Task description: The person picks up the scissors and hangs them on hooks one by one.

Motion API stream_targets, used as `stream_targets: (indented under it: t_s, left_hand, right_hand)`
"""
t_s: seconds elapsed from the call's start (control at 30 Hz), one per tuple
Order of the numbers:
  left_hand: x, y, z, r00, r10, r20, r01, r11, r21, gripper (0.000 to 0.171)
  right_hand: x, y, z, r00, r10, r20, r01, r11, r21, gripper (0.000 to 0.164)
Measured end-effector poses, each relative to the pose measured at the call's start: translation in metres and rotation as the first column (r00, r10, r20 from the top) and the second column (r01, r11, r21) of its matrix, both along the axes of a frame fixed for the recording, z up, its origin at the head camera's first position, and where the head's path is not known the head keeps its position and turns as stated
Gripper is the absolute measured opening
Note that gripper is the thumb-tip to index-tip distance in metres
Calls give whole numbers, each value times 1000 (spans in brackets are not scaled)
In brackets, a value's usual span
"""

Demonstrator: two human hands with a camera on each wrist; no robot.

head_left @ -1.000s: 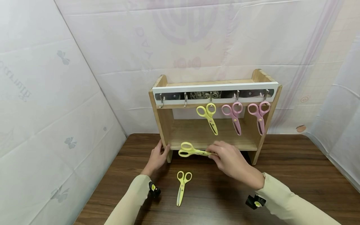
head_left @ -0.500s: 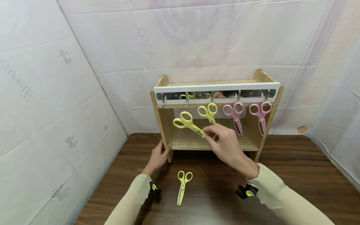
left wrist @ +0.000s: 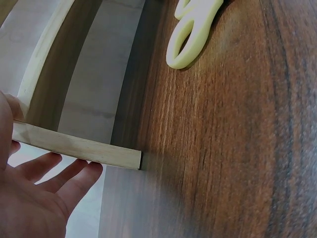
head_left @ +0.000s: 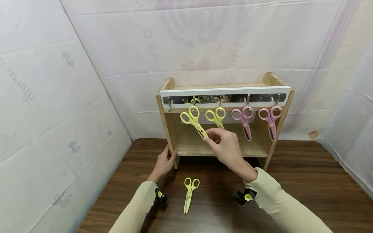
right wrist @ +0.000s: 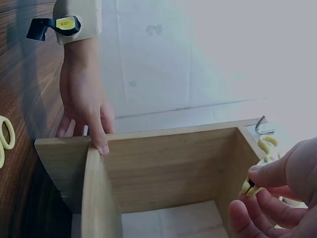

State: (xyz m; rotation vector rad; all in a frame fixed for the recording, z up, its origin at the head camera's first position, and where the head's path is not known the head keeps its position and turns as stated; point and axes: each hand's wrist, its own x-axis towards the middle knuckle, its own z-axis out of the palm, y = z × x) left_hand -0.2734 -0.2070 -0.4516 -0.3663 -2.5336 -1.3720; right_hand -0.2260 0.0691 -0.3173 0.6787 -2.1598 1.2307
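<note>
My right hand (head_left: 225, 145) pinches yellow scissors (head_left: 195, 121) by the blade end between thumb and fingers. Their handle loops point up, and the right loop is at the second hook (head_left: 193, 98) from the left; whether it is over the hook, I cannot tell. Low on the left, my left hand (head_left: 163, 163) holds the side panel of the wooden shelf (head_left: 167, 129), thumb on the front edge and fingers along the outer face. Another pair of yellow scissors (head_left: 215, 116) hangs from the middle hook, its blades partly hidden behind my right hand.
Pink scissors (head_left: 243, 119) hang on the fourth hook, and more pink scissors (head_left: 271, 119) on the rightmost. The leftmost hook (head_left: 169, 105) is bare. Yellow scissors (head_left: 188, 195) lie on the dark wooden table (head_left: 221, 207) before the shelf. White cloth (head_left: 122, 58) hangs behind and at the left.
My right hand has raised the yellow scissors from below the shelf board up to the second hook, moving left and tilting the loops upward. The left hand has stayed on the panel.
</note>
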Motion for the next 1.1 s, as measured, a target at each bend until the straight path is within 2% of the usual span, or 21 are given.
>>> stream_targets:
  t_s: [0.2,0.43,0.87,1.1]
  left_hand:
    - [0,-1,0,1000,4,16,-4,1000,2,52]
    - [-2,-2,-4,1000,11,-26,-11,1000,-4,51]
    - [-2,-1,-3,1000,12,2,-12,1000,-1,51]
    - [-3,-1,-2,1000,1,-9,-1,1000,-5,53]
  right_hand:
    - [-1,-3,-8,1000,-16,12,16,1000,0,12]
    - [-2,-5,-12,1000,-15,6,15,1000,-18,12]
    - [-7,-13,-17,1000,-30,-11,29,999,-14,13]
    - [-13,-17,-21,999,-44,3,44,999,0,12]
